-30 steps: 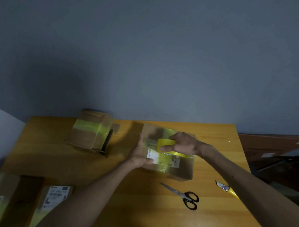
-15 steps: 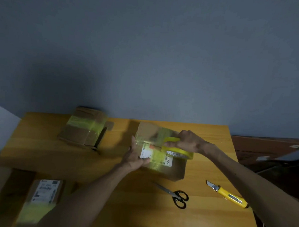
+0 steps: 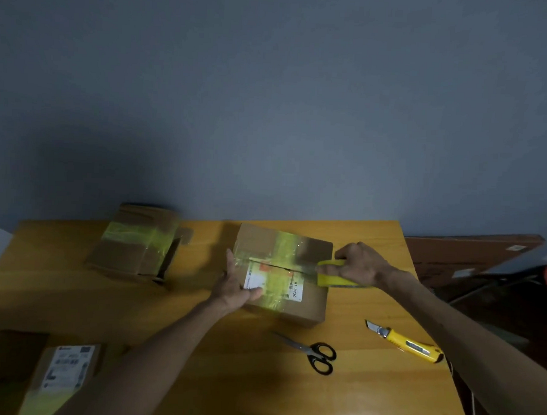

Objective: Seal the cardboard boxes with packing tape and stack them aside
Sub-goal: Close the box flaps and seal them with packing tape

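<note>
At the lower left of the frame a labelled box [image 3: 66, 367] lies on the table [image 3: 196, 376], flaps shut, contents hidden. At lower centre are the scissors [image 3: 314, 355]. At lower right, beside my right forearm, is the knife [image 3: 407, 343]. Mid-frame sits the box [image 3: 305, 303] I am sealing, closed, so I cannot see inside. My left hand [image 3: 235, 288] lies spread against its left end, fingers straight, thumb on the top label. The seam [image 3: 276, 266] runs left to right across the frame. My right hand [image 3: 362, 266] curls round the roll [image 3: 333, 277] at the box's right edge, in line with the seam. I judge the next pull should go rightward and down over that edge. At the upper left a far box [image 3: 132, 248] carries yellow-green tape; its right end looks open.
</note>
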